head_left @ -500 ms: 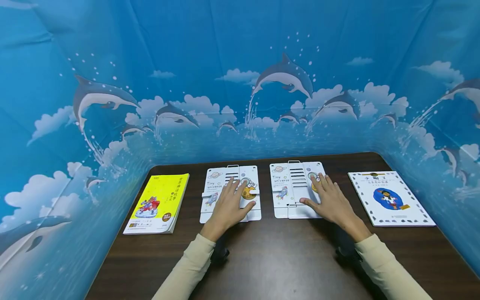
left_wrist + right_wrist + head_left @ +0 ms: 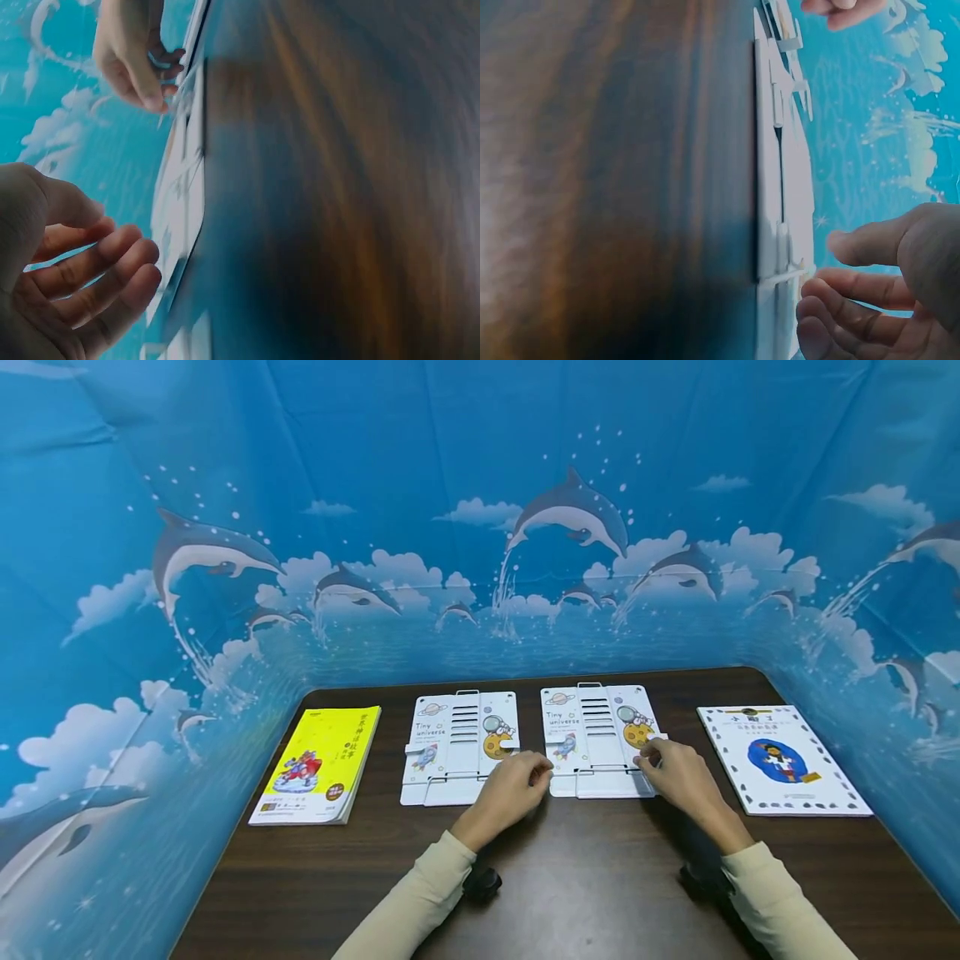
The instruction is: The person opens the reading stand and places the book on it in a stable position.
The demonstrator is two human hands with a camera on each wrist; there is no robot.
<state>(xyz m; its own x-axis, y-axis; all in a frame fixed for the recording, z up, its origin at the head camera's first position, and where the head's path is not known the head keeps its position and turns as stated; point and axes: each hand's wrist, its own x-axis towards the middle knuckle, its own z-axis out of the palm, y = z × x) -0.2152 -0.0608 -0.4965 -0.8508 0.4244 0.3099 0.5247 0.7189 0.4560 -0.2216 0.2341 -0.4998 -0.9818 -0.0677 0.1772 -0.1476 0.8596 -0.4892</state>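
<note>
L hand (image 2: 512,791) shifted R, R hand (image 2: 684,781) drew back; grips slack, empty, stands (image 2: 463,756) btwn yellow bk (image 2: 318,760) & white bk (image 2: 783,762).

The left hand (image 2: 513,787) is no more over the left white board (image 2: 435,735); it is now near the left edge of the right white board (image 2: 600,739). The right hand (image 2: 681,777) shifts to this board's right edge. Fingers, spread before, are now bent. Both astronaut prints (image 2: 498,739) become uncovered.

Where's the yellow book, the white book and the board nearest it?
Yellow book (image 2: 318,763): head view, middle of the cover.
White book (image 2: 782,761): head view, round picture on the cover.
Board (image 2: 602,748): head view, panel below the slots.
</note>
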